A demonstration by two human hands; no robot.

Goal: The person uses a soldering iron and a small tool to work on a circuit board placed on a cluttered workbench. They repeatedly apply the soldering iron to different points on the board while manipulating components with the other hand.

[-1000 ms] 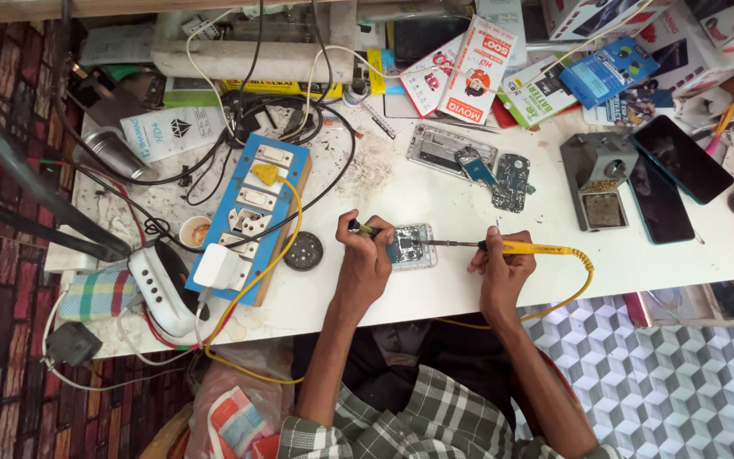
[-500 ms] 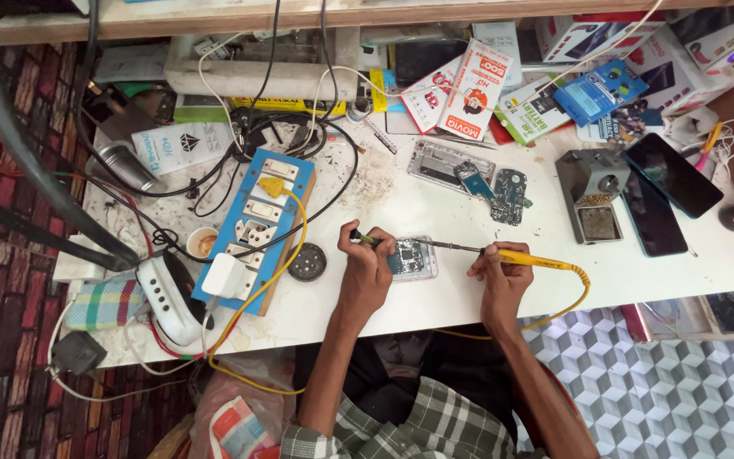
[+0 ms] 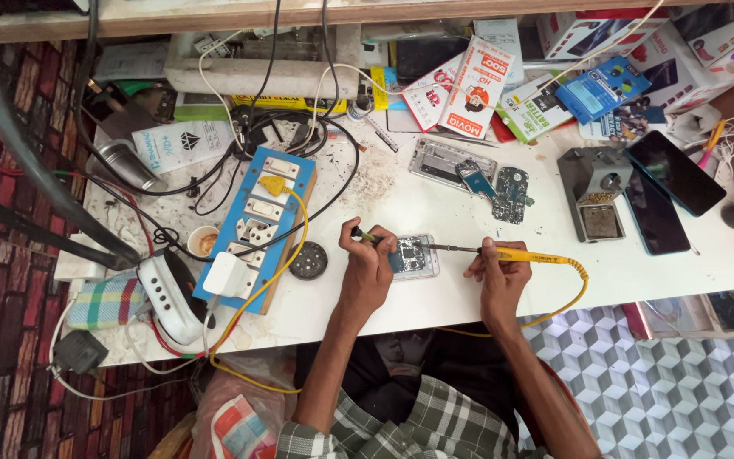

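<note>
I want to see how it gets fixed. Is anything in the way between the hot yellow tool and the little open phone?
Nothing visible. The right hand holds the yellow soldering iron, whose thin tip reaches straight to the opened phone, steadied by the left hand.

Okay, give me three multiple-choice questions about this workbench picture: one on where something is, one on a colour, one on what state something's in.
1. Where does the opened phone lie?
A. On the white table, between the hands
B. On the floor
C. On the blue switch board

2. What colour is the handle of the soldering iron?
A. Green
B. Yellow
C. Black

3. What is the right hand doing?
A. Resting empty
B. Holding a dark phone
C. Gripping the soldering iron

Answers:
A: it sits on the tabletop by the left hand.
B: the grip and its cord show yellow.
C: the fingers wrap the handle, the tip reaching toward the phone.
</note>
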